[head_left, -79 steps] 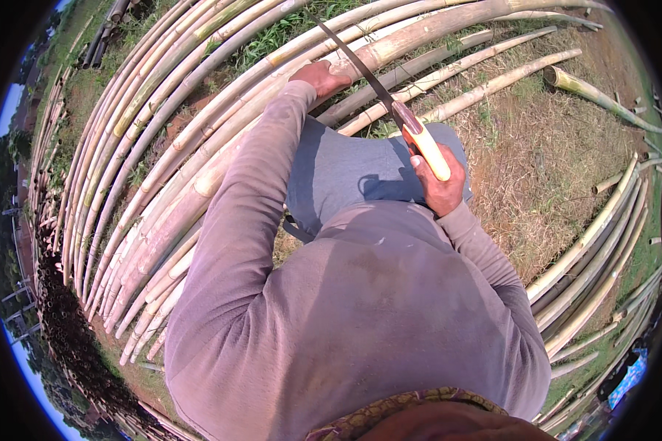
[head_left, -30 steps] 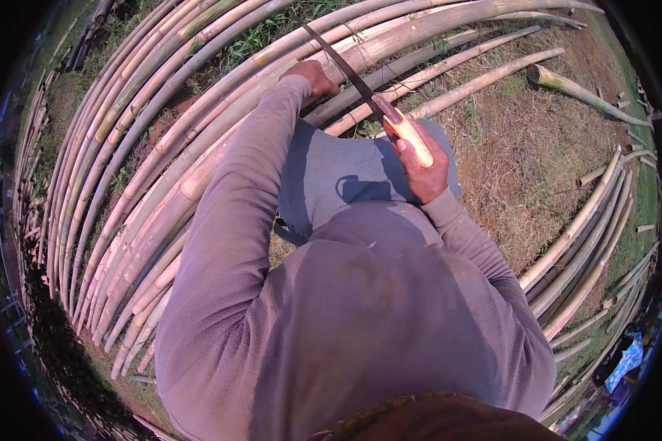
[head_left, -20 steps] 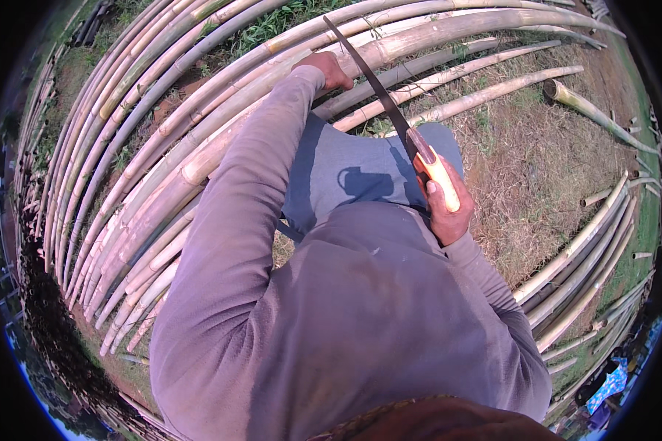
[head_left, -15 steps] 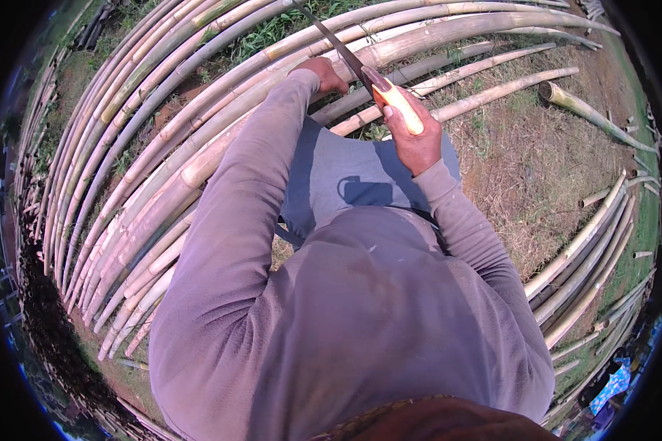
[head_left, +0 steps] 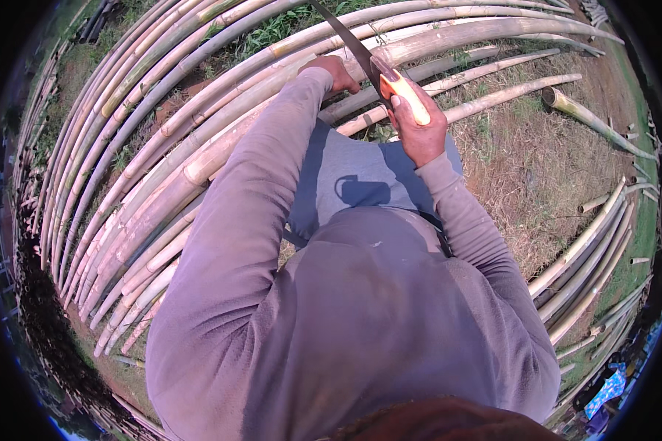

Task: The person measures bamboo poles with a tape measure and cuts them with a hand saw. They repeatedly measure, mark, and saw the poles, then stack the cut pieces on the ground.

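Observation:
My right hand [head_left: 424,132] is closed round the pale yellow handle of a handsaw [head_left: 357,50]. The dark blade slants up and to the left, lying across a thick bamboo pole [head_left: 463,33]. Just left of the blade, my left hand [head_left: 336,74] grips that same pole, its fingers bent over the near side. Where the teeth meet the bamboo, the handle's front end and the blade hide the spot. My bent legs in blue-grey trousers [head_left: 360,165] are right behind the pole.
Many long bamboo poles [head_left: 136,95] lie side by side to the left and ahead. A cut pole end [head_left: 559,95] rests on dry grass at the right. Another bundle of bamboo [head_left: 588,257] lies at the lower right. Green weeds [head_left: 272,37] grow between poles.
The saw and my right hand have moved slightly forward and to the right. My left hand has shifted a little to the right along the pole.

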The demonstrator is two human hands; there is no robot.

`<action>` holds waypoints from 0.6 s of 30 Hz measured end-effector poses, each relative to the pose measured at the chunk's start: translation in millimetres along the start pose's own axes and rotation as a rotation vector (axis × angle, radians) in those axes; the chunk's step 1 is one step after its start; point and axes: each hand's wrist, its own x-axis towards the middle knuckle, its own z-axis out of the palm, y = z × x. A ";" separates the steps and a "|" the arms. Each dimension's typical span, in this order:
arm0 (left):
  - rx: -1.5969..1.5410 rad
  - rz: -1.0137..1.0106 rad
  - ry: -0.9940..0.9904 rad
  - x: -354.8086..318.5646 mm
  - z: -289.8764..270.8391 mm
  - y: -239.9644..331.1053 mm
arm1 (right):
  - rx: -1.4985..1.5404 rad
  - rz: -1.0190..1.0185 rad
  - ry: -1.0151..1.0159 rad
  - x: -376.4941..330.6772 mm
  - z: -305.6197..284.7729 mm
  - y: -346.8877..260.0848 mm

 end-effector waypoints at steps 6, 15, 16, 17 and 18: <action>0.047 0.025 -0.029 7.8 1.7 -13.1 | -0.047 0.065 -0.066 -81.7 -59.0 -31.4; 0.022 0.017 -0.004 -1.7 -1.0 4.0 | -0.100 0.050 -0.040 -21.6 -21.9 -13.3; 0.038 0.018 0.000 -1.6 1.1 -0.9 | -0.104 0.017 -0.087 3.6 -5.1 -17.3; 0.048 0.022 0.003 -1.6 2.2 -4.6 | -0.114 -0.005 -0.082 1.0 -4.2 -15.6; 0.059 0.029 0.005 -0.1 2.8 -6.8 | -0.126 -0.025 -0.073 -4.7 -4.8 -11.0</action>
